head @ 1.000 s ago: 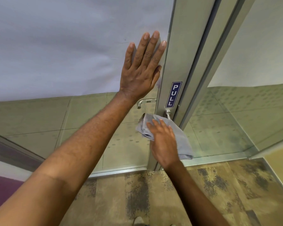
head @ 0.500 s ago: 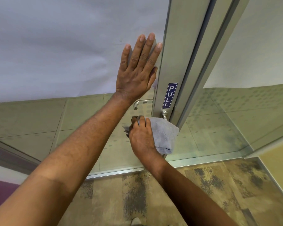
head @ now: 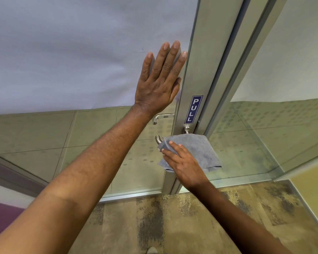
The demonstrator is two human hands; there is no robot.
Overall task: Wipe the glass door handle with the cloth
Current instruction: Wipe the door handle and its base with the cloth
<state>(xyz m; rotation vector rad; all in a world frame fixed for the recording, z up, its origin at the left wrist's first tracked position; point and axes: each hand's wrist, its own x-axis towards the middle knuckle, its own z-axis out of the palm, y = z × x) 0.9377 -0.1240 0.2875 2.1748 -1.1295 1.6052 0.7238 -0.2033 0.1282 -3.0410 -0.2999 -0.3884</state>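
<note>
A glass door with a frosted upper pane has a metal stile bearing a blue PULL sticker. A steel lever handle sticks out below the sticker; only its curled left end and its round base show. A grey cloth is draped over the rest of the lever. My right hand presses the cloth onto the handle, fingers pointing left. My left hand lies flat and spread on the frosted glass above, beside the stile.
A second lever handle shows through the glass on the door's far side. A fixed glass panel with its own metal frame stands to the right. Patterned carpet covers the floor below. A purple wall strip is at the lower left.
My right hand has slid the cloth back to the right along the lever, so the lever's left end shows again. My left hand has stayed flat on the glass.
</note>
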